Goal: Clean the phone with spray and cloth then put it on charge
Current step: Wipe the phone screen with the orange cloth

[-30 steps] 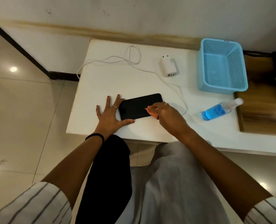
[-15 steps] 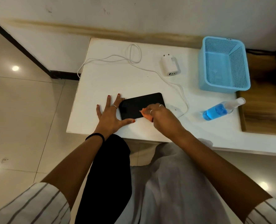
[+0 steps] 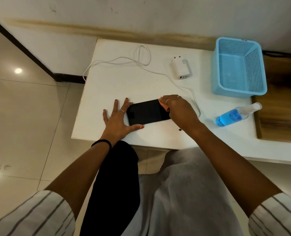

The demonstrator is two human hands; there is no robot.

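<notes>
A black phone (image 3: pixel 146 112) lies screen up near the front edge of the white table (image 3: pixel 114 82). My left hand (image 3: pixel 118 119) lies flat with its fingers spread; thumb and forefinger brace the phone's left end. My right hand (image 3: pixel 177 109) is curled over the phone's right end and presses a small orange cloth (image 3: pixel 159 100) onto the screen; only a sliver of cloth shows at the fingertips. A spray bottle (image 3: pixel 233 116) of blue liquid lies on its side to the right. The white charger plug (image 3: pixel 181 68) lies behind the phone, and its white cable (image 3: pixel 158 72) runs past my right hand.
A light blue mesh basket (image 3: pixel 240 95) stands at the back right. A wooden surface (image 3: pixel 280 109) adjoins the table on the right. The cable loops off the table's back left corner. My knees are under the front edge; tiled floor lies to the left.
My right hand has slid the cloth from the phone's middle to its far right end. The left hand and the phone have stayed put.
</notes>
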